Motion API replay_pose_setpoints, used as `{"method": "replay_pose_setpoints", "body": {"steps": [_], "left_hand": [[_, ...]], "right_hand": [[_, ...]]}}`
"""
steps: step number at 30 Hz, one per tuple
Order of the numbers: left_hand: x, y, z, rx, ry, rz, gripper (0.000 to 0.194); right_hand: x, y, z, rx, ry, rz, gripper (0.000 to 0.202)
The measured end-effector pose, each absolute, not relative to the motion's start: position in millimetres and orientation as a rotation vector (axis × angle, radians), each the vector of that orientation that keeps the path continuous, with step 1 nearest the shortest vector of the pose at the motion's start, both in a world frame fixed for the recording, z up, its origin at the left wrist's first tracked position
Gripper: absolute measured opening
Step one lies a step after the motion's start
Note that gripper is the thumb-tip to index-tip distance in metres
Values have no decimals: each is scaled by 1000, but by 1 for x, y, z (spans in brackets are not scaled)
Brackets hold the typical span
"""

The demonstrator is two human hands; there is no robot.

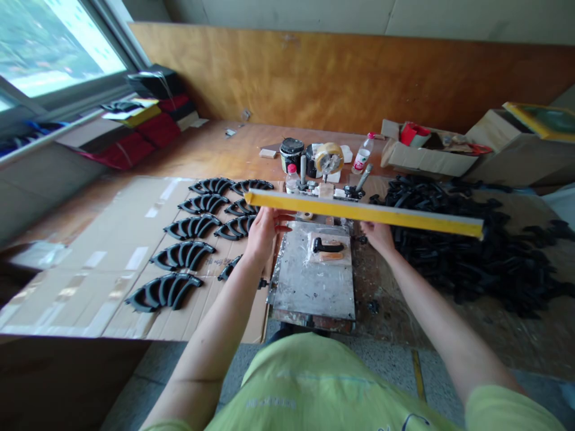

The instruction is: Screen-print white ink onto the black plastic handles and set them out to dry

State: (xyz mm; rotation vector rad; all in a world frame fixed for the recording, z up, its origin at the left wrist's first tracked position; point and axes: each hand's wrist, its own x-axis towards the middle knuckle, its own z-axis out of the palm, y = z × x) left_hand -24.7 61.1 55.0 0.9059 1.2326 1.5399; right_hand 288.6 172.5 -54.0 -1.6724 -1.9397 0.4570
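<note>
A long yellow-edged frame [363, 211] spans the view above the metal plate [309, 281], tilted down to the right. My left hand [265, 230] is at the frame's lower edge, left of the plate, fingers apart and pointing right. My right hand [378, 234] is below the frame, right of the plate; its fingertips are partly hidden and blurred, so its grip is unclear. On the plate, a black curved part [327, 245] lies in a pale holder. Rows of black curved parts [166, 291] lie on cardboard at the left.
A large heap of black parts [476, 245] covers the right side. Behind the plate stand a paint tub [291, 154], a tape roll [329, 158] and a bottle [363, 154]. An open carton [426, 157] is at the back right, red boxes [157, 129] at the back left.
</note>
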Motion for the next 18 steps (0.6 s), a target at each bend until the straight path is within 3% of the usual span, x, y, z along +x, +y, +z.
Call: {"method": "replay_pose_setpoints", "body": {"steps": [4,8,12,14,18], "left_hand": [[1,54,29,727,1257,1532,56],[34,11,-28,492,1184,987,59],[19,-26,-68,324,1262,1013,44],[-16,-42,-83,295,1399,1088,42],[-96,-75,-112,162,1861,1139,48]], "right_hand": [[249,119,-86,-1335,-2379,420,22],[201,66,-71,-1284,-2379,266,11],[195,40,-59,-871,-2545,347,20],[230,49,-67,-1073,-2410,330,22],[349,90,-99,-2050,-1685,70,27]]}}
